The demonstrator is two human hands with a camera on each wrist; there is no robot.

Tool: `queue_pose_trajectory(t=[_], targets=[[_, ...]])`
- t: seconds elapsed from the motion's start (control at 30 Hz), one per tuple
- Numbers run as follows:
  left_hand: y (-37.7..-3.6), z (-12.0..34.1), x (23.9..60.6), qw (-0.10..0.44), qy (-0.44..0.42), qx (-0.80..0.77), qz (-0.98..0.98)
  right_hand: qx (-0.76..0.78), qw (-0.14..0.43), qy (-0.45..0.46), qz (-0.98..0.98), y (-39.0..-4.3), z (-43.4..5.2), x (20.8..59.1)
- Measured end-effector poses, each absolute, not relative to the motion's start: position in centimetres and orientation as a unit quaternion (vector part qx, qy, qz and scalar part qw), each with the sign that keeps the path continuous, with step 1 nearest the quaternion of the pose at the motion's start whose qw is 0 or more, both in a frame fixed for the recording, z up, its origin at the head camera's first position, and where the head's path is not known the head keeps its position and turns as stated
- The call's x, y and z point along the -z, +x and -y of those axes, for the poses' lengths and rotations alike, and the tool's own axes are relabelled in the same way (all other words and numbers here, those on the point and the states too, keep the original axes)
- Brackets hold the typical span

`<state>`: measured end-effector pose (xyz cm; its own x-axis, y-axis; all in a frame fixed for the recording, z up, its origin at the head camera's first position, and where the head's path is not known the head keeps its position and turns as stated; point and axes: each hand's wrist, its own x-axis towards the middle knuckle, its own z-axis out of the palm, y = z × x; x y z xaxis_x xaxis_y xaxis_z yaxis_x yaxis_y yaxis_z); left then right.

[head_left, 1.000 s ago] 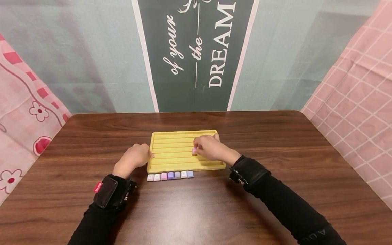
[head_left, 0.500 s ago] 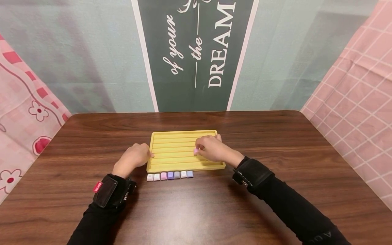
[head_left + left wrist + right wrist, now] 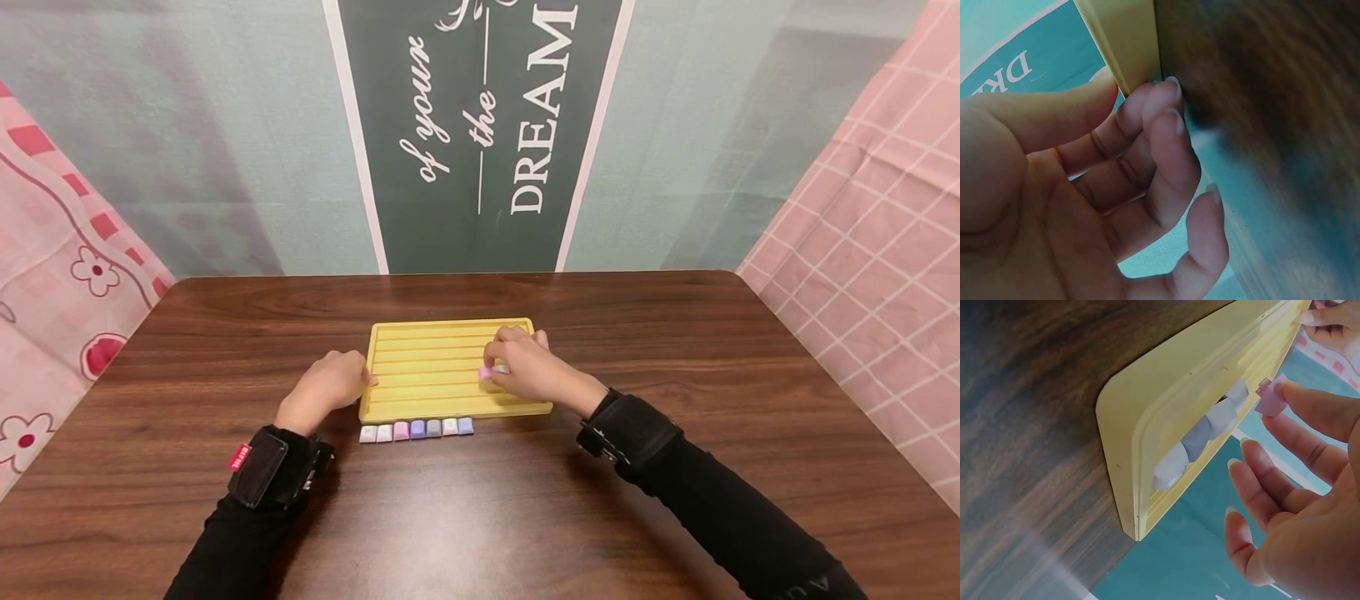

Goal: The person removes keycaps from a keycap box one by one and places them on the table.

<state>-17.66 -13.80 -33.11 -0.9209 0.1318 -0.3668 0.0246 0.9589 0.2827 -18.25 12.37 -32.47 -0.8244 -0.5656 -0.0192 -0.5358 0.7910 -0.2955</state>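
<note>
A yellow ridged tray lies flat on the table. My left hand holds its left edge; in the left wrist view the thumb is on the rim and curled fingers are at the outer side. My right hand is over the tray's right part, pinching a pink keycap between thumb and index finger, the other fingers loosely bent. In the right wrist view, several white and grey keycaps stand in a row inside the tray, mostly hidden by my hand in the head view.
Along the tray's front edge, several keycaps in white, pink, purple, grey and blue form a row on the brown wooden table. A printed cloth hangs behind the table, with pink cloths at the sides.
My right hand has shifted slightly to the right over the tray, carrying the pink keycap. A pale keycap in the tray now shows beside it. The left hand stays on the tray edge.
</note>
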Motion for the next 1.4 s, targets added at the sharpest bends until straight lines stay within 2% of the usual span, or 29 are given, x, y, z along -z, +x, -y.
queue_pose_trajectory(t=[0.83, 1.4], targets=[[-17.8, 13.6, 32.9, 0.196, 0.053, -0.123, -0.971, 0.163, 0.036, -0.343, -0.925, -16.8, -13.1, 32.9], [-17.8, 13.5, 32.8, 0.198, 0.046, -0.123, -0.971, 0.173, 0.061, -0.371, -0.910, -16.0, -13.1, 32.8]])
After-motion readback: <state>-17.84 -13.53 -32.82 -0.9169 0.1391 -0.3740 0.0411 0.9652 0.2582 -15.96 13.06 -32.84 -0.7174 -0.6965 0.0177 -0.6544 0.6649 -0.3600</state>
